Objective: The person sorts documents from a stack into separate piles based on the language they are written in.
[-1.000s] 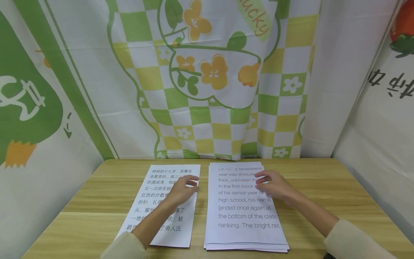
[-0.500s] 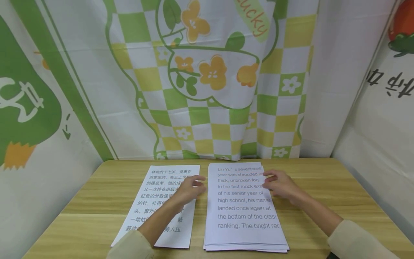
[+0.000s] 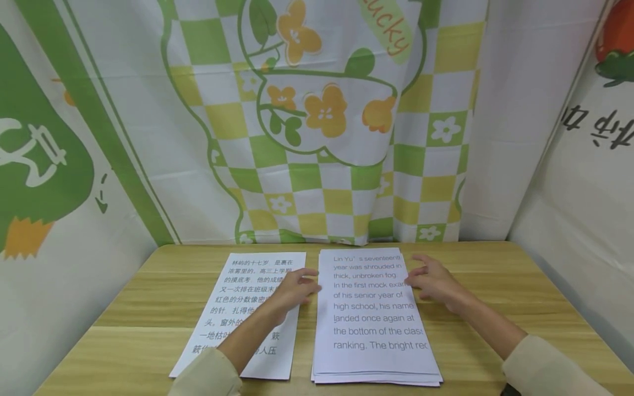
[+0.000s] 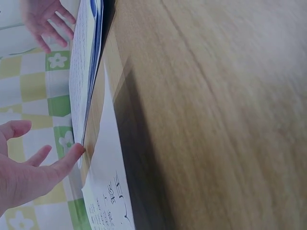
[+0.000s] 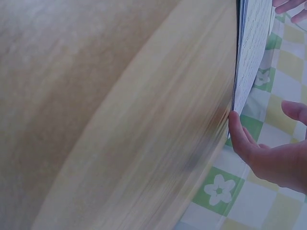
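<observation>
A stack of printed sheets (image 3: 371,313) with large English text lies on the table, its lower sheets peeking out at the front edge. My left hand (image 3: 293,291) reaches over the Chinese-text paper (image 3: 252,352), its fingertips right at the stack's left edge. On the other side my right hand (image 3: 436,283) has its fingertips at the stack's right edge. Both hands have fingers spread and grip nothing. In the right wrist view, a fingertip of the right hand (image 5: 273,158) meets the edge of the stack (image 5: 252,43). The left hand (image 4: 38,172) shows extended fingers in the left wrist view.
The wooden table (image 3: 500,308) runs back to a green and yellow checked curtain (image 3: 307,192). White printed cloth hangs at both sides. A narrow strip of table separates the Chinese-text paper from the stack.
My left hand has moved right, from over the Chinese-text paper to the stack's left edge. My right hand has shifted right, off the stack's text to its right edge. The papers look unmoved.
</observation>
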The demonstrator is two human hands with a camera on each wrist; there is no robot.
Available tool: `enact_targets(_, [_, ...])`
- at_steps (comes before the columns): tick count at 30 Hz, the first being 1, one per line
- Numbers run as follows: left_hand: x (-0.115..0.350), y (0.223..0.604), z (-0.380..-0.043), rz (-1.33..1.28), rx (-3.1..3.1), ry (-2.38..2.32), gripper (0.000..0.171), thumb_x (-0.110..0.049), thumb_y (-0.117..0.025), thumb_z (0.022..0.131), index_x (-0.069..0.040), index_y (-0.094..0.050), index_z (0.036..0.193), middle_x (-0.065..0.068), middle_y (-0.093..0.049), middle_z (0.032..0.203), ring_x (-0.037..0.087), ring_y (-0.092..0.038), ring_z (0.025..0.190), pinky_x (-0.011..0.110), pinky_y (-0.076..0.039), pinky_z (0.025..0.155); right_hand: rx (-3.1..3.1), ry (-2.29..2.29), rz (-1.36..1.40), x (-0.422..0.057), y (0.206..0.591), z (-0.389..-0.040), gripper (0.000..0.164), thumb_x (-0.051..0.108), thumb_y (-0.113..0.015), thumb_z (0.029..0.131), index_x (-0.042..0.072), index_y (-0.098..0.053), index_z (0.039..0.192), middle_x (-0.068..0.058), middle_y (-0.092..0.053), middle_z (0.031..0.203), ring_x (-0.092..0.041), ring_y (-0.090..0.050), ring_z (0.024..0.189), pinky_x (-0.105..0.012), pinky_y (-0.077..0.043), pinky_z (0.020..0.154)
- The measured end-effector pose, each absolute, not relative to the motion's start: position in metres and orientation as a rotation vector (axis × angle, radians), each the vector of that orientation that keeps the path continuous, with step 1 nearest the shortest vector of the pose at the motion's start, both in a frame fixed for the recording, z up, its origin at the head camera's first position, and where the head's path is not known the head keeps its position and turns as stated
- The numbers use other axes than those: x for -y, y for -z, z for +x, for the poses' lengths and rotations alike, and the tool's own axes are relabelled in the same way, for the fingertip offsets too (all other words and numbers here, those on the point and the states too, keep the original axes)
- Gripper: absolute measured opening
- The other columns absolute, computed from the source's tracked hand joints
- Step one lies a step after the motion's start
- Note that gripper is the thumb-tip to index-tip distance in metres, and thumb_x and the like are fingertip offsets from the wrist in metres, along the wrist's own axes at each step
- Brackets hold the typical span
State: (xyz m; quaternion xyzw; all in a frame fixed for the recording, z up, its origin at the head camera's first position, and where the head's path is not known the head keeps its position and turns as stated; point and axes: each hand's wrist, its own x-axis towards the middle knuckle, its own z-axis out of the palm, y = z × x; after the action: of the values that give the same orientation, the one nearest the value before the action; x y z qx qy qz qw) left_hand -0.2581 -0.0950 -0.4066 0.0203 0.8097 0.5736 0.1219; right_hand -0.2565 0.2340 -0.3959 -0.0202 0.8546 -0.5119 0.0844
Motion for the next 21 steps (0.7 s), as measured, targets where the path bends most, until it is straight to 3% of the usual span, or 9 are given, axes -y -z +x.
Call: enact_targets(21, [0.0880,0.4071,-0.2627,0.023,-2.281,-1.750,0.049,-0.011,-0.063,0.098,0.006,-0.053,0.143,0.026,-0.063,0.132,0.041,-0.061,0.124,0.045,-0.057,0.100,-2.526,1.525,-0.026,-0.2346,0.3936,-0.2560,0.078,0.008,-0.065,0.098,-0.006,-0.021,0.160,-0.037,-0.049,0.142,-0.042,-0.063,0.119,-0.048,-0.061,0.089])
